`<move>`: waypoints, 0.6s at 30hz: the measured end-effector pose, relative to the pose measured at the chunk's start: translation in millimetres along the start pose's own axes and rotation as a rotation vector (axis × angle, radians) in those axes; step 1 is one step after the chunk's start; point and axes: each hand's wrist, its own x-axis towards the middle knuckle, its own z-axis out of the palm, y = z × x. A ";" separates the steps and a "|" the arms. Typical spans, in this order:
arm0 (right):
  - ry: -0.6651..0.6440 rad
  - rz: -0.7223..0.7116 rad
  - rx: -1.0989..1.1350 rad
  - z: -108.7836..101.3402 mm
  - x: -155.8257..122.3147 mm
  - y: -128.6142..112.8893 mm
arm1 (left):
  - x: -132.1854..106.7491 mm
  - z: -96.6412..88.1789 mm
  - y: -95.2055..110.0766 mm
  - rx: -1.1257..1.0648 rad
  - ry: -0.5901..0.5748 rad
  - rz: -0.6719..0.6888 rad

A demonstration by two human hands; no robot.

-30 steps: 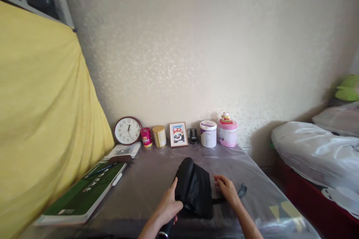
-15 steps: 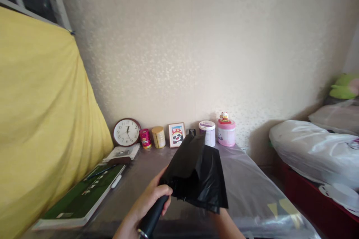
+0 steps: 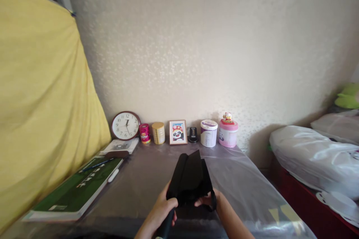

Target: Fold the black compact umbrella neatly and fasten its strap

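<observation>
Above the near middle of the grey table point(image 3: 131, 194), in the head view, gripping a black umbrella point(image 3: 186, 179) with the left hand point(image 3: 163, 205), closed firmly where handle point(image 3: 166, 226) meets fabric, and pointing its handle toward the near left. On the near right, reaching under the fabric's near edge with the right hand point(image 3: 220, 199), thumb out and fingers mostly hidden; impossible to tell how far closed or whether holding anything. Compared with half a second ago, drawn in narrower and lower, less spread to the right; now revealing the right thumb, previously covered, and a dark strip point(image 3: 214, 201) hanging beside the right wrist.
</observation>
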 end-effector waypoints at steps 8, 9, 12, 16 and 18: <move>-0.185 0.167 0.314 -22.0 -21.6 -6.4 | 12.4 20.8 -26.4 0.240 0.063 -0.021; -0.141 0.156 0.297 -27.7 -28.8 -6.4 | 13.1 23.1 -29.8 0.291 0.074 -0.015; 0.069 0.140 0.175 -42.8 -45.2 -6.8 | 16.0 28.7 -40.2 0.450 0.137 0.065; 0.449 0.138 0.010 -51.2 -43.4 -7.9 | 20.3 32.8 -49.2 0.606 0.203 0.154; 0.585 0.166 -0.041 -50.2 -35.7 -8.8 | 21.3 33.8 -50.5 0.638 0.201 0.138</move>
